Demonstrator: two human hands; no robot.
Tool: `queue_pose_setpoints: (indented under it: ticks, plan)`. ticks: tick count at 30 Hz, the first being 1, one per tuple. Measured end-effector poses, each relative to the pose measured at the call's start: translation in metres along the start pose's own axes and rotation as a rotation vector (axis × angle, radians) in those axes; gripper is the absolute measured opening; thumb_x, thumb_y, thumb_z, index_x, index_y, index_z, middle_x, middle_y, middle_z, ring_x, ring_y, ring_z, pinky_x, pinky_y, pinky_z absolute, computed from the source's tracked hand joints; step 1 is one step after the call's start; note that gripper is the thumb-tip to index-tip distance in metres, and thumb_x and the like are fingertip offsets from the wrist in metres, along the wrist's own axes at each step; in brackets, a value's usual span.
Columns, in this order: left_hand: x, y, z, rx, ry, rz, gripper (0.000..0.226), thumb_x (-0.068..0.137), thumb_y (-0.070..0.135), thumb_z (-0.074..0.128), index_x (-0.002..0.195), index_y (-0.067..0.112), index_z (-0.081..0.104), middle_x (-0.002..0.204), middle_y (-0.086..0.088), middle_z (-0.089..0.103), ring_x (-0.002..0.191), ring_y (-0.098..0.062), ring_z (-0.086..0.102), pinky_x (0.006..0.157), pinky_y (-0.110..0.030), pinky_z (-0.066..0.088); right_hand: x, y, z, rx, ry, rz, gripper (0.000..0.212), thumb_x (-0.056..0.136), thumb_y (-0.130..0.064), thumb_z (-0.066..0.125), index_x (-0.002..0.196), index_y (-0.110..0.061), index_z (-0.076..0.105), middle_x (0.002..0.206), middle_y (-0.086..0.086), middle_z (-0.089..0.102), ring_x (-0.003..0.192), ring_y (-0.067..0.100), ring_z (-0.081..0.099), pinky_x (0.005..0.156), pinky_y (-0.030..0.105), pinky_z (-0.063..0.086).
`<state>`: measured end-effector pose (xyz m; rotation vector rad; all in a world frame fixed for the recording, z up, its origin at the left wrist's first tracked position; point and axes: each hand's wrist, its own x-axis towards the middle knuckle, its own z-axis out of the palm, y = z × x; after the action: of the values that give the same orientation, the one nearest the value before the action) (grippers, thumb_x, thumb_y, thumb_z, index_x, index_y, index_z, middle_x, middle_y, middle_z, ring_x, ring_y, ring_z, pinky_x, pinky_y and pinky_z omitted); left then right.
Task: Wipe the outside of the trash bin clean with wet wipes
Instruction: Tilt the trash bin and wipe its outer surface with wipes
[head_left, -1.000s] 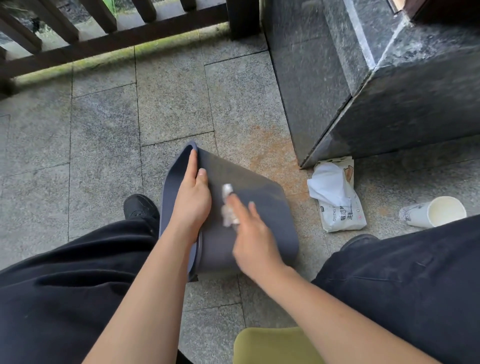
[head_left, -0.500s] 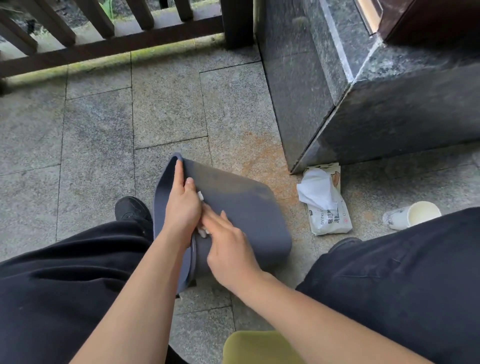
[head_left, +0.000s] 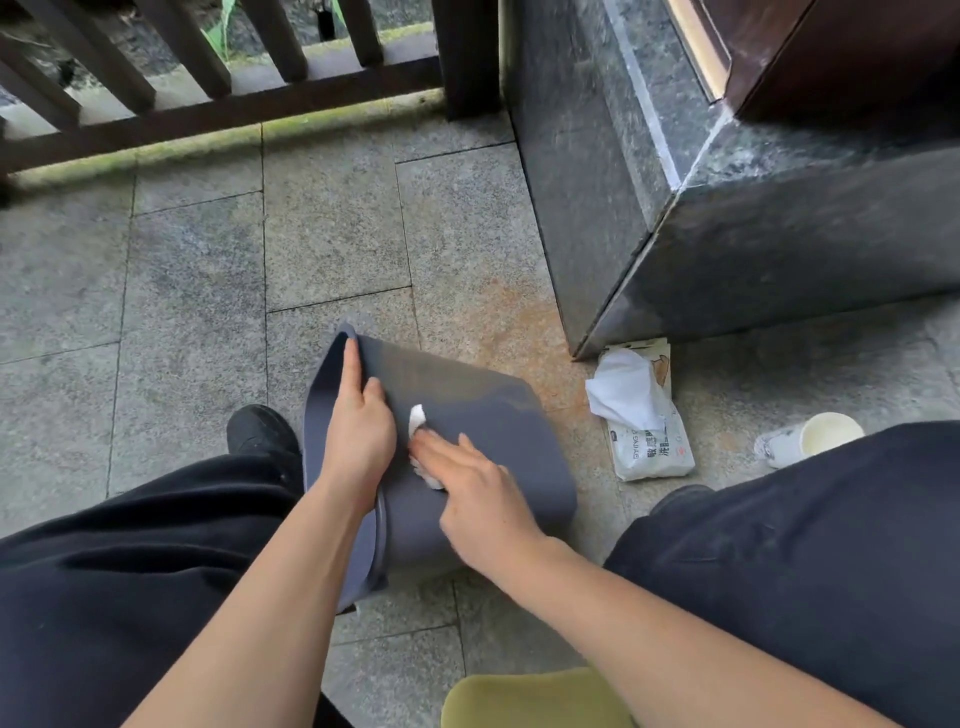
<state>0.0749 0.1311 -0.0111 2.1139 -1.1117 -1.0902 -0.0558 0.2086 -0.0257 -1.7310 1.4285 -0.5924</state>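
A dark grey trash bin (head_left: 498, 426) lies on its side on the stone floor between my knees, its rim toward the left. My left hand (head_left: 358, 431) grips the bin at the rim, fingers stretched along the upper edge. My right hand (head_left: 472, 493) presses a crumpled white wet wipe (head_left: 418, 421) flat against the bin's upturned side, right beside my left hand. Most of the wipe is hidden under my fingers. The pack of wet wipes (head_left: 644, 431) lies on the floor to the right of the bin, with one sheet sticking out.
A dark polished stone block (head_left: 727, 208) stands at the right rear, close behind the pack. A white paper cup (head_left: 810, 439) lies on its side at the far right. A wooden railing (head_left: 208, 104) runs along the back. A yellow-green seat edge (head_left: 530, 701) shows below.
My right hand slid the wipe left up against my left hand, then back slightly to the right. My left hand kept its hold on the rim. The camera view shifted a little.
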Motion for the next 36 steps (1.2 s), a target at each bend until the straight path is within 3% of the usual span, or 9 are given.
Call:
queue_pose_setpoints:
  ticks: [3,7,10,13,17,19,25,30,36]
  plan:
    - [0.0,-0.011,-0.006,-0.041,0.024,-0.026,0.056,0.104,0.027,0.035,0.153,0.05,0.024,0.101,0.031,0.049,0.063,0.034,0.043,0.058,0.003,0.03,0.004,0.053,-0.015,-0.192,-0.031,0.311,0.063,0.078,0.011,0.042,0.129,-0.022,0.055,0.141,0.0,0.055,0.129,0.042,0.048,0.093,0.042,0.045]
    - [0.0,-0.009,-0.006,-0.03,-0.037,-0.006,0.053,0.105,0.03,0.035,0.153,0.05,0.023,0.129,0.029,0.042,0.078,0.033,0.042,0.067,0.01,0.022,0.004,0.074,-0.018,-0.249,0.0,0.476,0.052,0.078,0.012,0.043,0.12,-0.018,0.054,0.119,0.006,0.061,0.1,0.039,0.057,0.067,0.032,0.033]
    - [0.005,-0.008,-0.007,-0.031,-0.054,-0.01,0.053,0.106,0.036,0.035,0.156,0.045,0.019,0.15,0.021,0.034,0.124,0.011,0.033,0.097,-0.009,0.017,-0.001,0.056,-0.016,-0.279,-0.027,0.412,0.05,0.079,0.009,0.047,0.121,-0.017,0.052,0.121,0.008,0.06,0.098,0.038,0.06,0.067,0.032,0.032]
    - [0.007,-0.013,-0.008,-0.054,-0.053,-0.057,0.059,0.105,0.043,0.035,0.158,0.039,0.01,0.16,0.012,0.025,0.145,-0.012,0.026,0.1,-0.021,0.014,-0.006,0.018,-0.017,-0.262,-0.149,0.175,0.053,0.076,0.007,0.049,0.121,-0.02,0.053,0.137,0.001,0.055,0.105,0.038,0.057,0.07,0.038,0.041]
    - [-0.005,-0.012,-0.001,-0.085,-0.05,-0.048,0.065,0.103,0.045,0.037,0.158,0.041,0.002,0.162,0.01,0.022,0.144,-0.02,0.029,0.099,-0.026,0.02,-0.005,0.001,-0.065,-0.291,-0.39,0.056,0.033,0.078,0.0,0.045,0.095,-0.025,0.057,0.095,0.002,0.064,0.086,0.035,0.057,0.064,0.037,0.045]
    - [-0.01,-0.01,0.003,-0.098,-0.052,-0.041,0.067,0.103,0.045,0.038,0.158,0.039,0.0,0.163,0.01,0.02,0.146,-0.021,0.028,0.098,-0.026,0.02,0.002,0.006,-0.105,-0.336,-0.402,0.141,0.039,0.083,-0.001,0.045,0.104,-0.027,0.065,0.089,0.0,0.062,0.082,0.029,0.056,0.062,0.032,0.046]
    - [-0.002,-0.005,0.014,-0.037,-0.052,0.019,0.066,0.104,0.044,0.038,0.158,0.039,0.0,0.163,0.008,0.021,0.147,-0.02,0.026,0.097,-0.025,0.02,0.024,0.014,-0.188,-0.342,-0.26,0.334,0.055,0.092,-0.003,0.04,0.129,-0.035,0.063,0.132,0.005,0.062,0.069,0.013,0.06,0.053,0.024,0.047]
    - [0.008,0.003,0.018,-0.011,-0.05,0.061,0.06,0.103,0.043,0.041,0.158,0.038,0.015,0.161,0.008,0.027,0.146,-0.015,0.026,0.105,-0.023,0.019,0.03,0.018,-0.189,-0.395,-0.295,0.378,0.052,0.092,-0.006,0.041,0.135,-0.03,0.058,0.143,0.006,0.054,0.118,0.028,0.059,0.09,0.036,0.053]
    - [-0.007,0.013,0.023,0.085,0.058,0.194,0.044,0.104,0.032,0.042,0.148,0.025,0.041,0.132,0.007,0.059,0.129,-0.019,0.047,0.095,-0.026,0.029,0.032,0.024,-0.185,-0.461,-0.363,0.424,0.053,0.092,-0.006,0.043,0.14,-0.026,0.053,0.143,0.012,0.052,0.115,0.033,0.059,0.085,0.038,0.055]
